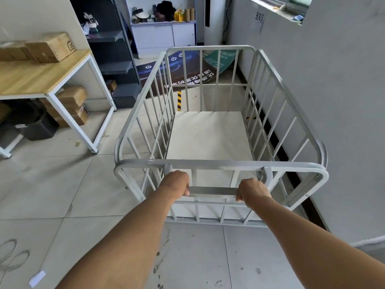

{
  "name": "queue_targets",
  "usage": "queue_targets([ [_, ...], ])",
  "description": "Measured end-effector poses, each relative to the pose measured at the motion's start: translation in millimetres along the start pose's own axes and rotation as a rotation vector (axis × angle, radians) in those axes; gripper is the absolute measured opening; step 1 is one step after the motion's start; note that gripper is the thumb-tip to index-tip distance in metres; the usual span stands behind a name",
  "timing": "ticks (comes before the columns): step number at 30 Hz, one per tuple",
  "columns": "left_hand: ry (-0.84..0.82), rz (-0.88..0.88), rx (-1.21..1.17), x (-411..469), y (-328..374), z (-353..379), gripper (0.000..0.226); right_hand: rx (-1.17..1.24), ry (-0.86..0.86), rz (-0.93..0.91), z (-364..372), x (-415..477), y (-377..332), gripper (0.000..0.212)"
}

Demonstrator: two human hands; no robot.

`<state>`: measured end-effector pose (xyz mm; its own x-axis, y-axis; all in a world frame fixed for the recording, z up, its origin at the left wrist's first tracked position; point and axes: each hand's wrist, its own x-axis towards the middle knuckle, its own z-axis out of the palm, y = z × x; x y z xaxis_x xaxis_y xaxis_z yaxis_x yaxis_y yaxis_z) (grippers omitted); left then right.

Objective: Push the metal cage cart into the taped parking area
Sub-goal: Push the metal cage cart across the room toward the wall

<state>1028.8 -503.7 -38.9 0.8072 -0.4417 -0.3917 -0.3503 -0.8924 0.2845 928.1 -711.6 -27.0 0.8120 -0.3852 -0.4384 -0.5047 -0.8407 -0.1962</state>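
The metal cage cart stands on the tiled floor, close along the right-hand wall. Left hand and right hand are both closed around the handle bar. Yellow-black tape shows ahead through the bars. Recommended: push evenly with both arms, keeping the cart clear of the wall and the counter.
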Motion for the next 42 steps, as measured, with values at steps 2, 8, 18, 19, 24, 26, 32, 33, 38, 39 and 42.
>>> queue_targets([
  [2, -0.005, 0.018, 0.01, 11, -4, -7, 0.022, -0.017, -0.011, 0.019, -5, 11, -7, 0.02],
  [8, -0.028, 0.066, 0.026, 42, -14, -28, 0.022, 0.01, 0.0, 0.059, -15, 38, -29, 0.022],
  [18, -0.046, 0.037, 0.045, 86, -37, -55, 0.024, -0.051, -0.031, 0.003, -35, 84, -56, 0.034],
  [19, -0.037, 0.031, 0.043, 90, -39, -58, 0.025, -0.06, -0.034, -0.008, -37, 88, -59, 0.035],
  [24, -0.028, -0.004, 0.036, 108, -49, -69, 0.027, -0.081, -0.023, -0.054, -43, 108, -72, 0.036],
  [26, -0.028, -0.008, 0.024, 115, -53, -74, 0.027, -0.082, -0.016, -0.061, -44, 115, -78, 0.034],
  [32, -0.036, -0.001, 0.033, 140, -68, -90, 0.028, -0.096, -0.033, -0.057, -53, 136, -100, 0.035],
  [33, -0.04, 0.0, 0.041, 144, -72, -92, 0.028, -0.101, -0.034, -0.055, -53, 139, -104, 0.035],
  [38, -0.061, 0.042, 0.079, 166, -87, -108, 0.024, -0.087, -0.039, -0.009, -57, 158, -124, 0.03],
  [39, -0.068, 0.054, 0.086, 171, -91, -112, 0.023, -0.076, -0.041, 0.001, -58, 163, -129, 0.029],
  [42, -0.073, 0.082, 0.119, 184, -103, -124, 0.023, -0.063, -0.038, 0.03, -62, 175, -146, 0.028],
])
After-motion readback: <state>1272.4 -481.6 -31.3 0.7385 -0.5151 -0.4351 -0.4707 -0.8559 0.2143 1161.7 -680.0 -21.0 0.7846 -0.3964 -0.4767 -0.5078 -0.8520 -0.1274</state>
